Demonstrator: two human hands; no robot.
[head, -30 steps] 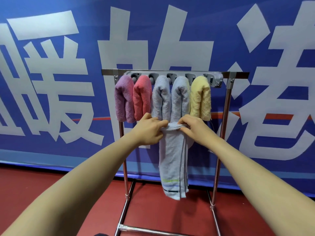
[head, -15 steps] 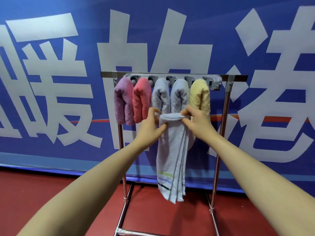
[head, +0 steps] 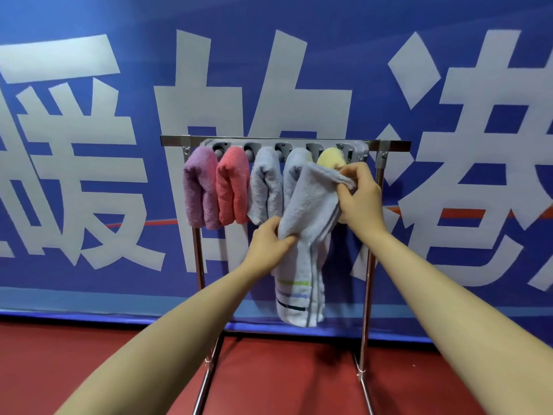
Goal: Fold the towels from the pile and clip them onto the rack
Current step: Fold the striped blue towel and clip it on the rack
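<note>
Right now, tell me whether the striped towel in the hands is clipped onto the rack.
Not clipped. The striped towel hangs folded lengthwise, its top corner pinched by the right hand near the rack, the left hand gripping lower down.

Large white characters, "暖" and "的" legible, span the blue banner [head: 89,235].

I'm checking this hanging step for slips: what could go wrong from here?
The right hand pinches only a corner of the striped towel near the clip bar, so it may slip free. The raised towel covers the yellow towel and could knock it loose. The left hand grips mid-fold, which may unfold.
</note>
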